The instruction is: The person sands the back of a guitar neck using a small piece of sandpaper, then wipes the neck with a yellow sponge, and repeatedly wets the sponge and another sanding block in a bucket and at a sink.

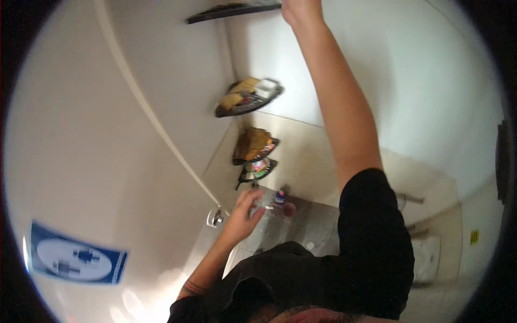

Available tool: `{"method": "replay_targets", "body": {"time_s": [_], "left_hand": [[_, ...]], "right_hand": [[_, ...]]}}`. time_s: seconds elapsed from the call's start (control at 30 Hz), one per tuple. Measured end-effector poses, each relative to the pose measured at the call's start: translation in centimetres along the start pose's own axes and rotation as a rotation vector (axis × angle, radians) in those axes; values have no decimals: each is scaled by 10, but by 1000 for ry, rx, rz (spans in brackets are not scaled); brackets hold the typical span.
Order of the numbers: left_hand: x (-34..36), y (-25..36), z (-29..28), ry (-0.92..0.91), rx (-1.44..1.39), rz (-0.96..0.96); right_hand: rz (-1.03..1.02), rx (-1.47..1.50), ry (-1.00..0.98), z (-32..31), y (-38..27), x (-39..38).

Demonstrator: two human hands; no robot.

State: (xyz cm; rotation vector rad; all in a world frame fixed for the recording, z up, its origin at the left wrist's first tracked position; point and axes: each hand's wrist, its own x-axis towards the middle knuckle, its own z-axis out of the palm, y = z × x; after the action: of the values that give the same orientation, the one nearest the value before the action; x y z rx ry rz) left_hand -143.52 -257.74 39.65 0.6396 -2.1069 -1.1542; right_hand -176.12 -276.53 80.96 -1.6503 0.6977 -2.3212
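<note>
Reaching overhead, a person in a black short-sleeved shirt point(374, 231) brings the right hand point(302, 9) to the near end of the topmost corner shelf point(237, 12) — the highest of four in a column. The upper picture edge cuts off the fingers, so whether they clamp the shelf or merely meet it cannot be told. The left hand point(247, 216) hangs well below that topmost shelf, fingers loosely curled and apart, with nothing visible between them.

Work at the topmost shelf appears under way rather than finished; how much is done or left cannot be judged from this view. Below it, a second shelf point(229, 113) bears yellowish items and a white container point(266, 88), while the two lowest carry brown and multicoloured goods.

The topmost shelf itself looks black, thin and slightly tilted — seen nearly edge-on, its upper surface hard to read, its outline blurred.
</note>
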Motion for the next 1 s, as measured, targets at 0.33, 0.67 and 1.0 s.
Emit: {"method": "replay_targets", "body": {"time_s": [0.33,0.67,1.0], "left_hand": [[230,106,182,-753,-1257,36],[20,64,523,-1925,-420,-636],[-193,-117,697,-2066,134,-907]], "right_hand": [[613,208,701,-255,-141,-486],[665,-172,1913,-284,-182,-844],[1198,-1435,2773,-220,-238,-1064]]}}
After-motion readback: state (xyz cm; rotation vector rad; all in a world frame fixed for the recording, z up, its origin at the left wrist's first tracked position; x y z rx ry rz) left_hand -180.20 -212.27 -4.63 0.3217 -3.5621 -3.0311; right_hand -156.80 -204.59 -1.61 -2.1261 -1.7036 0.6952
